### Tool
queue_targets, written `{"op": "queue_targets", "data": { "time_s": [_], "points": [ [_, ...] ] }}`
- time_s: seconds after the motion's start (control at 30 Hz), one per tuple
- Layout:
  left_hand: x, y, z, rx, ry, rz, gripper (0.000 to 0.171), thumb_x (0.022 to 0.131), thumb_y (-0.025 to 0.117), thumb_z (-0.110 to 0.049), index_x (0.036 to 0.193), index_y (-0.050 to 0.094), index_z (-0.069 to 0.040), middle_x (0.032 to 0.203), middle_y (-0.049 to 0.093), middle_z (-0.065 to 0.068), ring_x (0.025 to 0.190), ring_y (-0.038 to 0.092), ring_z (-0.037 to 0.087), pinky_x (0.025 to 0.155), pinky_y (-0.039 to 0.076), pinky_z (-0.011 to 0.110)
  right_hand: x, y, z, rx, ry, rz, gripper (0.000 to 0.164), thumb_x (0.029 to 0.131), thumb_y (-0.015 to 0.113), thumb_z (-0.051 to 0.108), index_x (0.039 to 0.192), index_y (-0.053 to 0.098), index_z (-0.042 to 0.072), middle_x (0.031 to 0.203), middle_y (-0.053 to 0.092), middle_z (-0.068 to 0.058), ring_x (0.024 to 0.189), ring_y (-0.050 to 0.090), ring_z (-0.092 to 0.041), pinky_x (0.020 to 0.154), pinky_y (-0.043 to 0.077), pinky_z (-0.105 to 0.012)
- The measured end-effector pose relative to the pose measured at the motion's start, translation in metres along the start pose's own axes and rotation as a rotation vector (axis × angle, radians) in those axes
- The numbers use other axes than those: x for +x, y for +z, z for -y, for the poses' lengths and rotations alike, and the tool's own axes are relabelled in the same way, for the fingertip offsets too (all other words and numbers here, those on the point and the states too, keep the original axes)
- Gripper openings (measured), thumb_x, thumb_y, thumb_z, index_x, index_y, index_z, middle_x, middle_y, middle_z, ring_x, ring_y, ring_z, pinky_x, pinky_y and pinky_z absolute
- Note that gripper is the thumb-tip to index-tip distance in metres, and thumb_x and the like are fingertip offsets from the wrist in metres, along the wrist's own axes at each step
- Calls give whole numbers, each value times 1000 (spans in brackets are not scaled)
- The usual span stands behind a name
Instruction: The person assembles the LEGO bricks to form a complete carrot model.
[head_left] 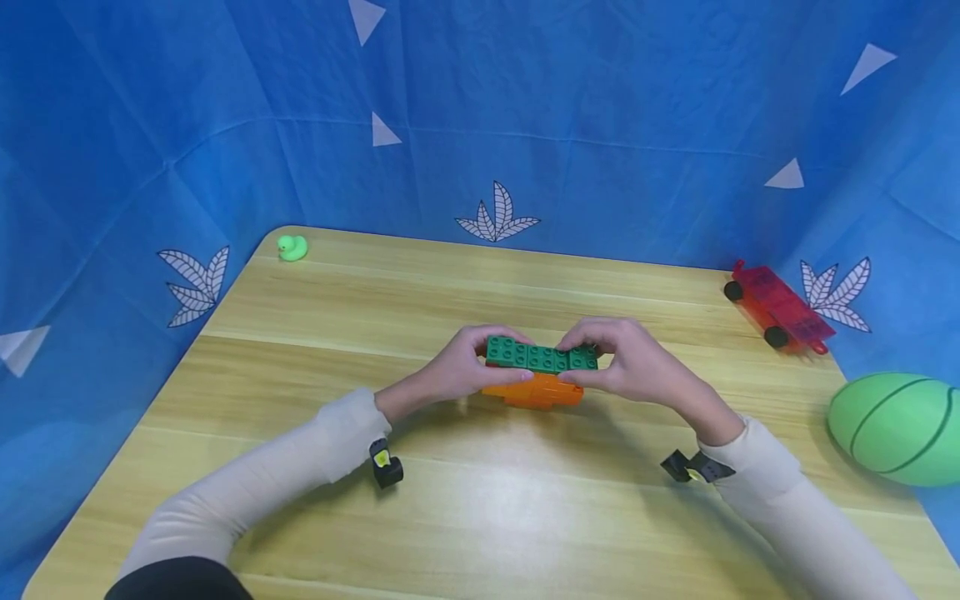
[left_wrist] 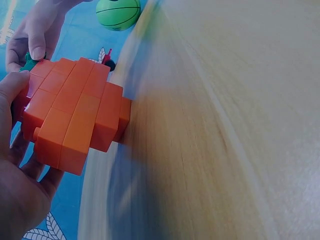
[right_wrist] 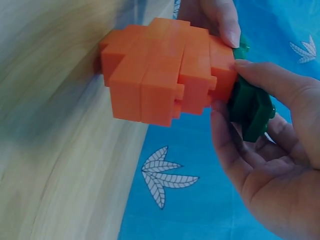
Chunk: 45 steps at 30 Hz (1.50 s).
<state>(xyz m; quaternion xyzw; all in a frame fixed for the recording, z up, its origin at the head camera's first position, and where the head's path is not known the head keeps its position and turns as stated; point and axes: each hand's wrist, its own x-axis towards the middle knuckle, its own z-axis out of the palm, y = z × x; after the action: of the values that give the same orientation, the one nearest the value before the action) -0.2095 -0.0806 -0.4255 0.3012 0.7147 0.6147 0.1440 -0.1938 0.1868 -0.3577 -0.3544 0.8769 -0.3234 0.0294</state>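
Observation:
Over the middle of the table, both hands hold a model built of orange toy bricks (head_left: 542, 395) with green studded bricks (head_left: 525, 354) along its top. My left hand (head_left: 456, 363) grips its left end, thumb on the near side and fingers behind. At the right end my right hand (head_left: 641, 362) pinches the model where orange meets green. The left wrist view shows the stepped, layered orange brick body (left_wrist: 75, 105). In the right wrist view, a green brick piece (right_wrist: 250, 107) sits between the right thumb and fingers. Some of the green part is hidden by the hands.
A small green toy duck (head_left: 292, 248) stands at the table's far left corner. Toward the far right is a red toy car (head_left: 783, 307) with black wheels. A green ball (head_left: 892, 429) with dark lines lies at the right edge. Blue cloth (head_left: 600, 100) hangs around the wooden table (head_left: 480, 508).

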Motion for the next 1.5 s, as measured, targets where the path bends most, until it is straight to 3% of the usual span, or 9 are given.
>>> {"op": "queue_targets", "data": {
  "time_s": [0.2,0.3,0.47,0.6,0.83,1.0,1.1,1.33,1.5],
  "points": [
    [0,-2,-3,25,-18,5,36,91,78,-13,127,70,-13,106,75,6,73,61,18,64,56,24,0,1,-1,6,8,-2,27,83,87,18,107,76,14,96,74,5,81,64,-7,77,59,-27],
    [-1,-5,-7,103,-26,-4,41,92,79,-22,130,68,-16,113,73,-1,84,62,18,72,55,28,-1,2,0,-41,-14,-5,30,84,86,19,111,75,15,99,74,6,83,64,-6,78,60,-27],
    [-1,-13,-18,251,39,-38,31,89,81,-30,119,73,-27,116,73,-11,103,63,12,86,50,41,-3,5,-1,-78,-115,-27,34,86,84,17,119,75,17,109,76,4,92,67,-9,78,58,-28],
    [0,-15,-22,296,96,-24,19,90,81,-27,108,77,-24,109,75,-10,90,64,12,81,54,42,-3,8,-3,-99,-200,-54,30,85,84,13,114,79,14,107,76,2,93,69,-12,78,60,-28],
    [-2,-16,-27,488,218,-36,20,90,81,-30,106,78,-20,102,78,-10,82,64,5,77,59,33,0,10,-4,-102,-239,-43,24,87,82,11,110,80,13,104,73,3,91,66,-10,79,60,-28],
    [-2,-18,-30,549,291,-25,12,89,82,-26,94,78,-17,101,79,-3,86,70,6,79,60,29,2,9,-2,-104,-232,-30,23,88,82,12,111,80,13,103,72,4,90,66,-9,78,59,-29],
    [-2,-19,-32,571,305,-7,10,90,82,-25,92,77,-16,101,80,-2,93,74,9,82,60,26,2,9,-2,-106,-228,-20,23,88,82,13,111,80,14,103,72,4,89,66,-9,78,59,-29],
    [-2,-19,-34,611,312,0,12,89,82,-25,93,78,-14,104,80,2,95,76,14,71,59,21,3,10,-3,-108,-248,-14,23,88,82,12,111,79,13,104,71,3,90,66,-9,78,59,-28],
    [-3,-18,-30,641,312,17,22,89,82,-30,103,76,-15,107,78,-1,93,73,11,78,58,21,-1,9,-5,-101,-235,-7,30,89,81,14,118,76,14,109,71,3,96,65,-10,82,59,-29]
  ]
}}
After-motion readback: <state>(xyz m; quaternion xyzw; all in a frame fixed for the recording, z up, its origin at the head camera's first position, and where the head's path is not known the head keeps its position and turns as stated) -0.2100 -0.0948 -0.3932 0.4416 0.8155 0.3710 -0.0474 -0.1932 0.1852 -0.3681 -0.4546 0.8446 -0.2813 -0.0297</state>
